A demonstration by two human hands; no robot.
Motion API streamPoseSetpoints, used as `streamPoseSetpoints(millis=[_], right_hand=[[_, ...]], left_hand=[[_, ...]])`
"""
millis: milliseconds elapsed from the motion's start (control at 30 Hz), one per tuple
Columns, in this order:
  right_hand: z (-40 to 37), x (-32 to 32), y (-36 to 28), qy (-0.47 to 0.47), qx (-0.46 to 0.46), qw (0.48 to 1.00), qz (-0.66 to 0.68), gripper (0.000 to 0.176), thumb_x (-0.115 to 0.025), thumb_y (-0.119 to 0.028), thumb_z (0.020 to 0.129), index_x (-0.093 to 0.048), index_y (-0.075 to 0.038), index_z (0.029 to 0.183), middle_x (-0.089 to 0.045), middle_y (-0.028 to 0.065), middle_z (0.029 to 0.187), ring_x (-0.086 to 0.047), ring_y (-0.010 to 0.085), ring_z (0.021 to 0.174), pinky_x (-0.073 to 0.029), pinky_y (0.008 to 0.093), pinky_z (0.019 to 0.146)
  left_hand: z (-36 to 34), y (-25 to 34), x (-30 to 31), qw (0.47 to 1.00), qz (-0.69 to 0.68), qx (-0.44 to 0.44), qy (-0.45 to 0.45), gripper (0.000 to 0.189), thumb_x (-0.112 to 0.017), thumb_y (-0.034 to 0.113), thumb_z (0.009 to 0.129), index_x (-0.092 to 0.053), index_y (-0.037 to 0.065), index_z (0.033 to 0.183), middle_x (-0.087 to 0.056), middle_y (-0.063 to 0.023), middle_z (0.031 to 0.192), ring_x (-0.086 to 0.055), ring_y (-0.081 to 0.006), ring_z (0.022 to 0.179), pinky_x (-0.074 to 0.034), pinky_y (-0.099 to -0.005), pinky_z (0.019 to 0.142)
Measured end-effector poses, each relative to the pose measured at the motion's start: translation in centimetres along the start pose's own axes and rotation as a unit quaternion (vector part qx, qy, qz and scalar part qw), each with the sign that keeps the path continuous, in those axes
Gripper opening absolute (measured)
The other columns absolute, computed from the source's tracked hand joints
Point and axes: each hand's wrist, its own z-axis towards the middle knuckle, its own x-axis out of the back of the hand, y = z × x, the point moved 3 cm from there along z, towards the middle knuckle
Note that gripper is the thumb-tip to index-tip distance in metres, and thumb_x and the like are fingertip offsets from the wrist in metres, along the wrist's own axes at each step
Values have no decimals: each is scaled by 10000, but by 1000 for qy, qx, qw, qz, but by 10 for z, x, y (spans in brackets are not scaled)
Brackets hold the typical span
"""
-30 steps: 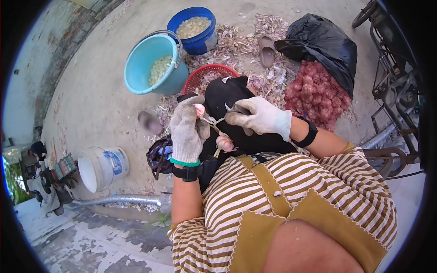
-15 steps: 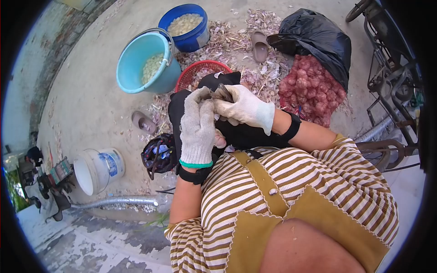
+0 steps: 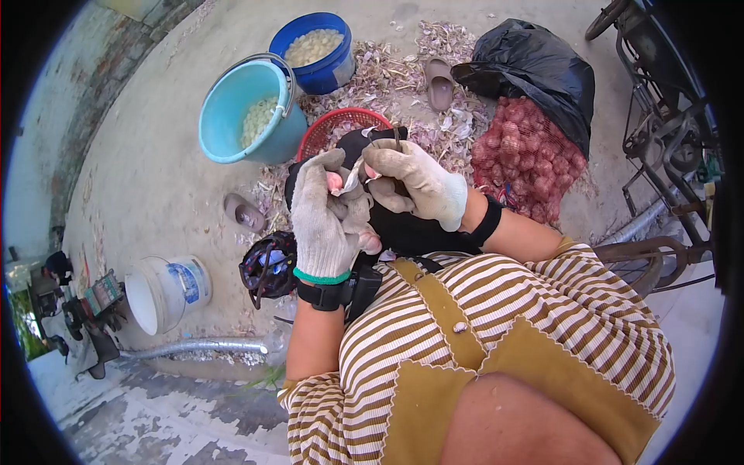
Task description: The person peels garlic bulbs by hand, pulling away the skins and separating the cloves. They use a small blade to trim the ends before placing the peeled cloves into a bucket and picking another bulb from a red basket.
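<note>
My left hand [image 3: 324, 213], in a white knitted glove with a green cuff, is closed around pinkish garlic; one clove [image 3: 334, 182] shows at the fingertips and a rounder piece [image 3: 370, 242] lies by the palm's lower edge. Close beside it, my right hand [image 3: 415, 180], gloved too, pinches a pink clove [image 3: 371, 170] with pale skin, and a thin dark tool [image 3: 397, 139] sticks up from its grip. Papery skin [image 3: 353, 177] hangs between the two hands. Both are above my dark-clothed lap, in front of a red basket [image 3: 310, 139].
Beyond the lap are a turquoise bucket [image 3: 213, 120] and a blue bucket [image 3: 335, 76], both holding pale cloves. Garlic skins [image 3: 387, 77] litter the floor near a slipper [image 3: 439, 84]. A red net sack of garlic [image 3: 527, 151] lies under a black bag [image 3: 535, 58]. A white bucket [image 3: 147, 298] lies left.
My hands have moved slightly apart. Pink cloves and loose skin now show between the fingers, where they were hidden before. The dark tool points more upright.
</note>
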Motion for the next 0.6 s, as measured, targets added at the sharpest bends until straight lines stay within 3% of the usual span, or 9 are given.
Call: streamPoseSetpoints(millis=[67,100,200,233,333,400,500,600], right_hand=[[-3,-3,-2,-36,-26,998,55,246,-560,-312,967,-562,-102,839,-540,-2,639,-361,49,423,-207,208,370],[-3,-3,-5,-59,-26,997,49,268,-540,-328,978,-560,-92,852,-546,1,642,-360,48,420,-212,204,368],[-10,-8,-9,-57,-33,998,25,267,-544,-319,978,-559,-86,849,-544,-2,636,-351,43,412,-207,201,364],[-10,-7,-7,-57,-33,998,24,267,-544,-319,978,-559,-86,849,-544,-2,636,-351,43,412,-207,201,364],[-8,-8,1,-92,-68,991,69,260,-552,-315,975,-564,-87,852,-534,-12,629,-339,36,403,-204,199,358],[-8,-7,4,-38,-82,996,25,264,-565,-324,968,-572,-99,831,-512,-34,608,-336,29,402,-203,196,357],[-5,-10,5,20,-63,996,-62,283,-579,-350,958,-582,-108,811,-488,-55,590,-339,18,409,-207,189,360],[-1,-19,4,95,-53,992,-59,295,-568,-373,964,-591,-109,833,-443,-72,539,-347,20,384,-196,206,343]], left_hand=[[-1,3,-1,1000,21,-15,1,276,-427,253,1011,-541,9,1071,-575,-53,886,-536,-86,671,-359,-172,438],[-3,5,-3,999,33,-37,22,279,-426,253,1010,-537,2,1060,-578,-39,864,-509,-84,579,-349,-169,432],[-11,10,-4,990,137,-13,14,248,-437,225,1004,-545,11,1069,-583,-38,887,-480,-79,527,-358,-173,443],[-11,9,-7,988,150,-25,-33,247,-463,181,992,-555,18,1154,-592,-28,916,-486,-60,544,-381,-169,472],[-10,2,-16,984,174,-28,-21,310,-500,54,949,-530,-21,1248,-610,-39,882,-556,-84,593,-460,-205,514],[-10,-1,-9,979,197,-37,-27,367,-524,43,939,-511,-21,1301,-614,-23,906,-539,-64,593,-438,-184,518],[-12,-6,-5,985,170,-2,-26,327,-525,54,945,-528,-24,1262,-609,-35,893,-537,-68,587,-439,-193,509],[-11,-5,-2,987,152,-46,-36,252,-525,61,950,-550,-9,1190,-601,-51,855,-546,-88,580,-448,-202,495]])
